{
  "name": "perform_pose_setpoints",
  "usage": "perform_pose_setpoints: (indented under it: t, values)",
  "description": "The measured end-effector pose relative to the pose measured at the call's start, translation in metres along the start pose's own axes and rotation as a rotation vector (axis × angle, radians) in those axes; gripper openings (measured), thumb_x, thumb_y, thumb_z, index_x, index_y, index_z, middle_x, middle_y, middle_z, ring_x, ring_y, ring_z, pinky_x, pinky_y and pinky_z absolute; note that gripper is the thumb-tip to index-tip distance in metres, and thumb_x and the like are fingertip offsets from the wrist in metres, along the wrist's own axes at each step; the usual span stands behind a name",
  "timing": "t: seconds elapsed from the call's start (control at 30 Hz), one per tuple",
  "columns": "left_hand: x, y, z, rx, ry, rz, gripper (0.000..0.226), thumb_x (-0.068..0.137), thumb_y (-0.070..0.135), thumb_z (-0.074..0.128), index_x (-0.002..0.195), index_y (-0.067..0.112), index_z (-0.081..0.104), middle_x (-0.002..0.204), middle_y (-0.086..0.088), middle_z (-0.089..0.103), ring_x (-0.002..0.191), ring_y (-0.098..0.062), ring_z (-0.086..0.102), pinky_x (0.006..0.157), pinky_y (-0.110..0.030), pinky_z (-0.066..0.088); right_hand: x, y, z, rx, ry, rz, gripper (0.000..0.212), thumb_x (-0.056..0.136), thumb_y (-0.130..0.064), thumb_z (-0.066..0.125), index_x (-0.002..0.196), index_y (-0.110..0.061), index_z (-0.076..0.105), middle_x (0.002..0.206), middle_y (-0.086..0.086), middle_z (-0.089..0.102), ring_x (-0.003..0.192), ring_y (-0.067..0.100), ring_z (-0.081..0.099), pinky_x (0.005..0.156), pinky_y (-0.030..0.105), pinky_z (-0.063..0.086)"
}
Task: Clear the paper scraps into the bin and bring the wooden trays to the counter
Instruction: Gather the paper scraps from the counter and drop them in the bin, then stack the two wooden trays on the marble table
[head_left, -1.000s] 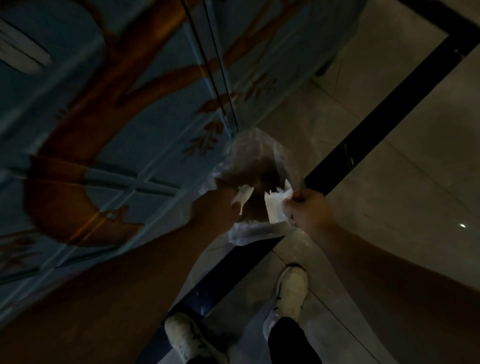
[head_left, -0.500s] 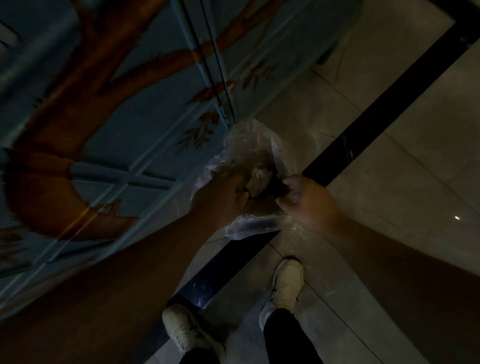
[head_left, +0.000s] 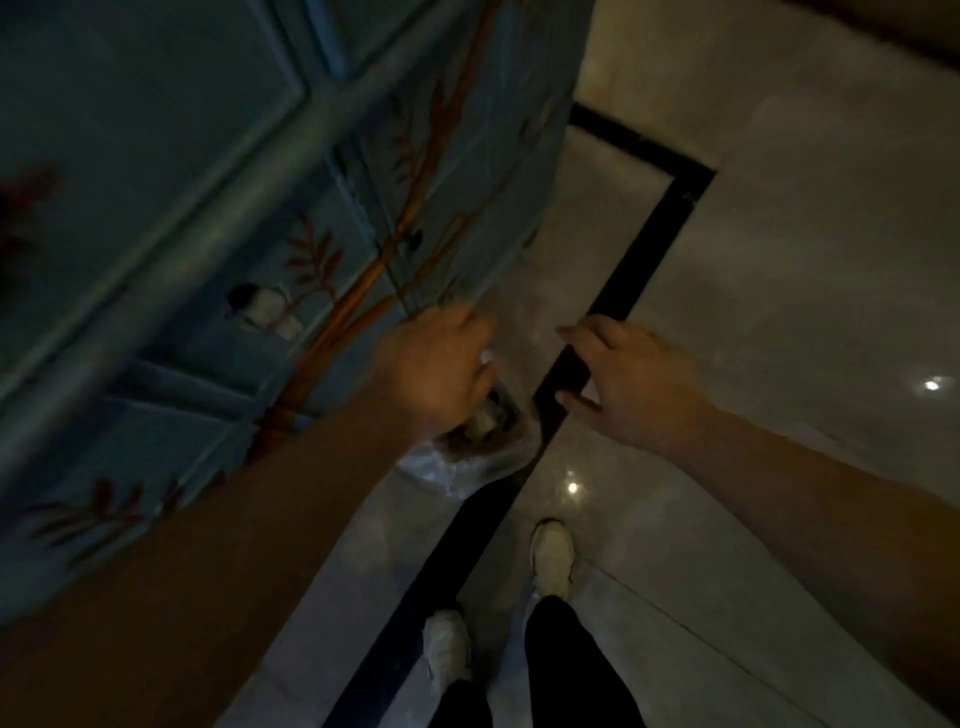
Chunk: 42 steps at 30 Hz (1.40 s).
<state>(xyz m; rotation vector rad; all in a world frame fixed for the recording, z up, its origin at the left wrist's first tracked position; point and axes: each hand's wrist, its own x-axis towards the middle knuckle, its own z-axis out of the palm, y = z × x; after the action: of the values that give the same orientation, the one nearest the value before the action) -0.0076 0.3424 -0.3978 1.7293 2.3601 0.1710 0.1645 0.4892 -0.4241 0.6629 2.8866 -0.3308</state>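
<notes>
A bin lined with a clear plastic bag (head_left: 470, 457) stands on the floor beside a blue cabinet. White paper scraps (head_left: 483, 415) show inside the bag, partly hidden. My left hand (head_left: 434, 366) hovers over the bin's mouth, fingers curled down; whether it holds anything is hidden. My right hand (head_left: 628, 382) is to the right of the bin, above the floor, fingers spread, with nothing in it. No wooden trays are in view.
A blue cabinet (head_left: 249, 218) painted with branches and a bird fills the left. The glossy tiled floor (head_left: 779, 312) has a black inlay strip (head_left: 639, 254) running past the bin. My two white shoes (head_left: 550, 558) stand below the bin.
Both hands lifted away from the bag's mouth. My right hand let go of the paper and the bag's rim and opened. The view swung up and back from the bin.
</notes>
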Motion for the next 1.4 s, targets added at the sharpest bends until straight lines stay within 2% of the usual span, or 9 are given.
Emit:
perform_pose_setpoints:
  t: [0.17,0.3,0.37,0.5,0.63,0.83,1.07,1.23,1.4]
  values:
    - [-0.012,0.074,-0.114,0.082,0.127,0.225,0.035,0.085,0.034,0.058,0.107,0.007,0.061,0.105,-0.016,0.061,0.093,-0.037,0.060,0.066,-0.045,0.054,-0.088,-0.012,-0.112,-0.040,0.123,0.149,0.072,0.081,-0.049,0.062,0.142,-0.019,0.038,0.143,0.013,0.046,0.122,0.037,0.052,0.092,0.049,0.049]
    - [-0.034,0.151,-0.189,0.105,0.174,0.398,0.040,0.082,0.034,0.062,0.113,0.010,0.061,0.105,-0.016,0.064,0.093,-0.038,0.062,0.064,-0.043,0.053,-0.175,-0.012,-0.186,-0.071,0.209,0.302,0.073,0.086,-0.053,0.055,0.147,-0.021,0.031,0.149,0.011,0.039,0.131,0.033,0.043,0.101,0.044,0.041]
    - [-0.045,0.186,-0.209,0.102,0.158,0.488,0.046,0.080,0.035,0.059,0.118,0.010,0.059,0.103,-0.016,0.065,0.089,-0.039,0.064,0.063,-0.043,0.055,-0.216,-0.007,-0.210,-0.082,0.246,0.387,0.073,0.085,-0.054,0.057,0.146,-0.022,0.033,0.148,0.011,0.040,0.131,0.032,0.044,0.101,0.043,0.041]
    - [-0.061,0.266,-0.231,0.166,0.153,0.680,0.047,0.080,0.040,0.053,0.119,0.013,0.058,0.102,-0.009,0.066,0.083,-0.028,0.064,0.057,-0.036,0.056,-0.316,0.009,-0.248,-0.095,0.302,0.558,0.074,0.085,-0.056,0.055,0.147,-0.023,0.032,0.152,0.010,0.038,0.134,0.030,0.042,0.104,0.043,0.039]
    - [-0.076,0.358,-0.243,0.179,0.194,0.866,0.048,0.085,0.042,0.046,0.124,0.015,0.052,0.110,-0.009,0.064,0.092,-0.028,0.063,0.068,-0.039,0.057,-0.420,0.025,-0.272,-0.145,0.337,0.713,0.073,0.087,-0.059,0.050,0.148,-0.026,0.025,0.155,0.008,0.032,0.137,0.027,0.037,0.106,0.041,0.036]
    - [-0.121,0.554,-0.236,0.190,0.296,1.160,0.049,0.092,0.042,0.046,0.135,0.018,0.042,0.129,-0.007,0.054,0.112,-0.025,0.054,0.082,-0.039,0.052,-0.613,0.056,-0.276,-0.195,0.393,0.948,0.070,0.087,-0.056,0.053,0.146,-0.027,0.028,0.150,0.004,0.037,0.132,0.024,0.041,0.104,0.039,0.038]
    - [-0.200,0.773,-0.201,0.172,0.339,1.421,0.048,0.094,0.043,0.042,0.136,0.021,0.040,0.130,-0.004,0.053,0.113,-0.023,0.053,0.083,-0.037,0.051,-0.830,0.093,-0.255,-0.229,0.421,1.208,0.073,0.087,-0.058,0.051,0.148,-0.029,0.024,0.153,0.004,0.032,0.136,0.024,0.037,0.108,0.042,0.036]
    - [-0.256,0.894,-0.179,0.105,0.332,1.556,0.049,0.093,0.044,0.045,0.137,0.022,0.040,0.129,-0.001,0.054,0.111,-0.019,0.054,0.082,-0.034,0.049,-0.958,0.100,-0.247,-0.247,0.417,1.399,0.072,0.087,-0.056,0.052,0.148,-0.026,0.028,0.152,0.005,0.034,0.135,0.025,0.039,0.107,0.043,0.039]
    - [-0.288,0.997,-0.162,0.063,0.308,1.730,0.049,0.093,0.044,0.046,0.136,0.021,0.041,0.129,-0.002,0.054,0.110,-0.020,0.055,0.083,-0.037,0.052,-1.056,0.108,-0.236,-0.214,0.417,1.552,0.072,0.088,-0.057,0.050,0.148,-0.026,0.028,0.152,0.005,0.035,0.135,0.026,0.039,0.108,0.042,0.039]
